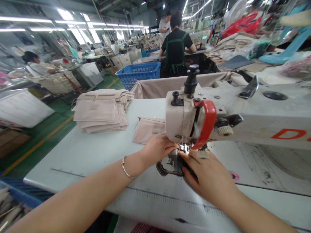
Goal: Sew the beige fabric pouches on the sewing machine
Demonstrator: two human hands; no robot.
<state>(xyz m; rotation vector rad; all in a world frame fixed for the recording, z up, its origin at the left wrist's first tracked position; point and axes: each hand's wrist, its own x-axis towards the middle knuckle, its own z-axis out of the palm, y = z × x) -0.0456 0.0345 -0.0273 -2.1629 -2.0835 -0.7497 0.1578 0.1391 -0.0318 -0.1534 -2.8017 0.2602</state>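
At the sewing machine [189,113], my left hand [157,147] reaches in from the left, its fingers closed together beside the presser foot [185,149]. Whatever lies between those fingertips is too small or hidden to make out. My right hand [206,174] rests on the other side of the foot, index finger stretched toward it and thumb apart, on the dark metal plate [173,163]. Just behind my left hand lies a flat beige fabric piece [145,129] with a small label patch; the machine head hides its right end. An orange-red guard [206,121] curves down above my right fingers.
A stack of beige sewn pieces [100,111] sits at the table's back left. Beyond the table stands a blue basket [139,72]. A person in a dark apron [176,45] works ahead with their back to me. Fabric piles [233,43] fill the back right.
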